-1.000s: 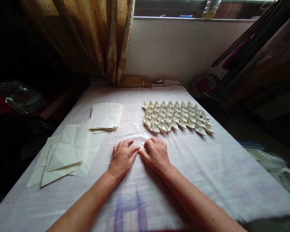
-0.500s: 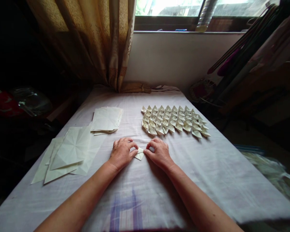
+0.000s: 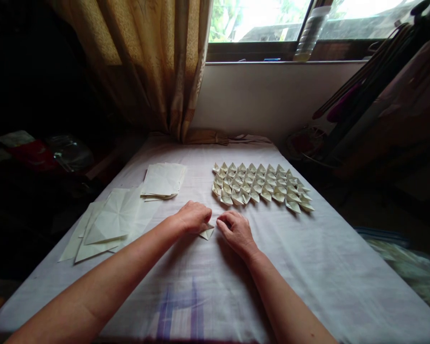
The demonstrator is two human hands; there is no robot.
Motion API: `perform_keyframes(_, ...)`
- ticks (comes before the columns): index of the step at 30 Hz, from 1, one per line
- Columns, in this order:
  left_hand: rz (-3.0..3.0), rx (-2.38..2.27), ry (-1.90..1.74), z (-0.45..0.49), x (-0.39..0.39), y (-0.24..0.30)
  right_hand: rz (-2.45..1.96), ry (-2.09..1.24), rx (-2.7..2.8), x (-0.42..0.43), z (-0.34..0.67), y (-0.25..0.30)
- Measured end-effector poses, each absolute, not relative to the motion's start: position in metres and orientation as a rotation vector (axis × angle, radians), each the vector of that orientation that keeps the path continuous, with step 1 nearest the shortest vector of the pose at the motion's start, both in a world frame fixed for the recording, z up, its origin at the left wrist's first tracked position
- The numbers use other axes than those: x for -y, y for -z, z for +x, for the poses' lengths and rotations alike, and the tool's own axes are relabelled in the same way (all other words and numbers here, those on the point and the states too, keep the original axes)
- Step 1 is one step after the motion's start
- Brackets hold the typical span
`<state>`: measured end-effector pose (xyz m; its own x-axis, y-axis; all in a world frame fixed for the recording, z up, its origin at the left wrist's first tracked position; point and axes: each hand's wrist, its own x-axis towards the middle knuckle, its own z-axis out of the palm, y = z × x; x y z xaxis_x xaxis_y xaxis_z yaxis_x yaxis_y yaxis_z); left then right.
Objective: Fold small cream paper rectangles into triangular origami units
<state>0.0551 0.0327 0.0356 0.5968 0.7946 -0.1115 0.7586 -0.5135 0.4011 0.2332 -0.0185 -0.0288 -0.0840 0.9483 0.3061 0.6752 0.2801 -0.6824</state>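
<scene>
My left hand (image 3: 193,217) rests on the white cloth (image 3: 308,267), its curled fingers pressing down on a small folded cream paper piece (image 3: 207,233). Its triangular tip pokes out from under the fingers. My right hand (image 3: 236,229) lies just right of the piece with its fingers bent, fingertips close to it, holding nothing I can see. Behind the hands, several finished folded paper pieces (image 3: 261,186) lie in neat rows.
A stack of cream square sheets (image 3: 164,180) and several creased sheets (image 3: 111,220) lie at the left. A curtain (image 3: 157,67) hangs at the back. A bottle (image 3: 308,33) stands on the window sill. Dark clutter flanks the table on both sides.
The hands have parted a little over the folded piece. My left hand has slid onto it and my right has drawn off to its right. The camera tilted up.
</scene>
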Motion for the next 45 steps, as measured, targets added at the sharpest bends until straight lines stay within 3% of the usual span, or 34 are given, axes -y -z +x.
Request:
perform_keyframes(10, 2.051, -1.178, -0.617, 0.037, -0.001, -0.006, -1.272, -0.751, 1.712, 0.029, 0.208, 0.025)
perform_keyframes(14, 2.051, -1.263, -0.830, 0.033, 0.012, 0.001, -1.278, -0.267, 1.911, 0.031, 0.201, 0.018)
perform_keyframes(17, 2.380, -1.308, -0.965, 0.028, 0.020, -0.001, -1.292, 0.156, 2.141, 0.033, 0.200, 0.011)
perform_keyframes(21, 2.874, -1.307, -0.817, 0.019, 0.033, 0.002, -1.263, 0.350, 2.312, 0.040, 0.195, 0.014)
perform_keyframes(32, 2.845, -1.299, -0.609, 0.006, 0.047, 0.017, -1.185, -0.097, 2.368, 0.051, 0.214, 0.023)
perform_keyframes(45, 2.502, -1.445, -0.494, 0.019, 0.035, 0.004, -1.506, -0.180, 2.272, 0.042, 0.216, 0.019)
